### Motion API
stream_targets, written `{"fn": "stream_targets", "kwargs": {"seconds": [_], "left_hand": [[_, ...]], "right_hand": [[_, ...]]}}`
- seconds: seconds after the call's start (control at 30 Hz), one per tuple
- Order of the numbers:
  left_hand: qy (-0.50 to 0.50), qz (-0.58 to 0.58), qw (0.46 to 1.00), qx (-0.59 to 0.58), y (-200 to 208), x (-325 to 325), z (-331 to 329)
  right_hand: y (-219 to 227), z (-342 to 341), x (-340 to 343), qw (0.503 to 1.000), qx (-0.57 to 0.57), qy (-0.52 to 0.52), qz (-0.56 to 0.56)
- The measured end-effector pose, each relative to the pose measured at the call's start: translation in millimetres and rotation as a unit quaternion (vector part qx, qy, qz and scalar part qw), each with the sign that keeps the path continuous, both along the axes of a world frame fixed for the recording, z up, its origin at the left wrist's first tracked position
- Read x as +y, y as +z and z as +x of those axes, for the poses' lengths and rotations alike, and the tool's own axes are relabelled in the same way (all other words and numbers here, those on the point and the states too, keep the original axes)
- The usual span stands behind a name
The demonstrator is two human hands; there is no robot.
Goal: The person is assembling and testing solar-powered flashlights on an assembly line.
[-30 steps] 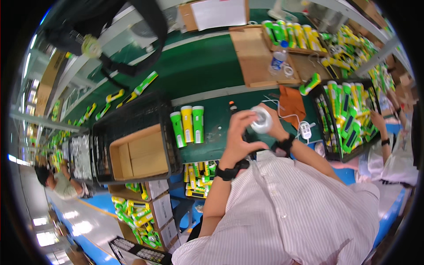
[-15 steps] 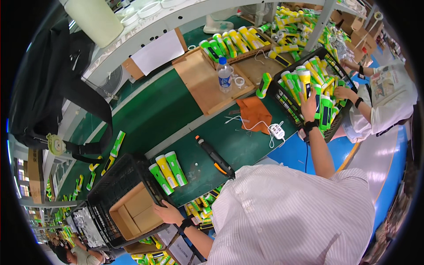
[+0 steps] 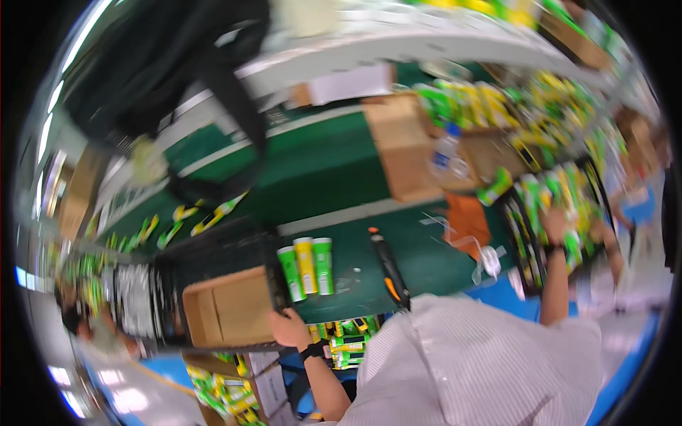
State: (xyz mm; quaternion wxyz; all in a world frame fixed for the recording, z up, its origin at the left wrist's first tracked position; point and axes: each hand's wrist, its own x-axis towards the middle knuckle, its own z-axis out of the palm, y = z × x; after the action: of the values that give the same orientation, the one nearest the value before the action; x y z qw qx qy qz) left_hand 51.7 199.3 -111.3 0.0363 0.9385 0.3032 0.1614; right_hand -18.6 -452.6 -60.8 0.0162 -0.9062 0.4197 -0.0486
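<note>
My left hand is closed on the right rim of a black plastic crate at the left of the bench. A shallow cardboard box sits inside that crate. Beside it three flashlights, green, yellow and green, stand in a row. My right hand, smeared by motion, reaches over a second black crate heaped with green and yellow flashlights. Whether it grips one cannot be made out. A co-worker's hand is at the same crate's right side.
On the green bench lie a black electric screwdriver, an orange cloth and a white power strip with its cord. A water bottle stands on a wooden board. More flashlights fill boxes below the bench edge.
The whole view has swung, so the bench now appears shifted to the right and blurred. My left hand stays at the crate rim; my right hand remains over the flashlight crate.
</note>
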Motion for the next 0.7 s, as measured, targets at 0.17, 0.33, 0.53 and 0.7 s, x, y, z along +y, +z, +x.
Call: {"fn": "stream_targets", "kwargs": {"seconds": [0.17, 0.33, 0.53, 0.7], "left_hand": [[-0.018, -0.006, 0.998, -0.055, -14, 17, 6], [0.022, -0.04, 0.998, -0.054, -9, 21, -9], [0.095, 0.085, 0.99, -0.054, -34, 11, -8], [0.075, 0.128, 0.983, -0.108, -42, 7, 4]], "right_hand": [[21, 105, 195, 0.841, -0.113, 0.437, 0.299], [-31, 261, 357, 0.715, 0.14, 0.647, 0.227], [-88, 437, 535, 0.571, -0.334, 0.749, 0.037], [-70, 473, 629, 0.712, 0.04, 0.585, 0.386]]}}
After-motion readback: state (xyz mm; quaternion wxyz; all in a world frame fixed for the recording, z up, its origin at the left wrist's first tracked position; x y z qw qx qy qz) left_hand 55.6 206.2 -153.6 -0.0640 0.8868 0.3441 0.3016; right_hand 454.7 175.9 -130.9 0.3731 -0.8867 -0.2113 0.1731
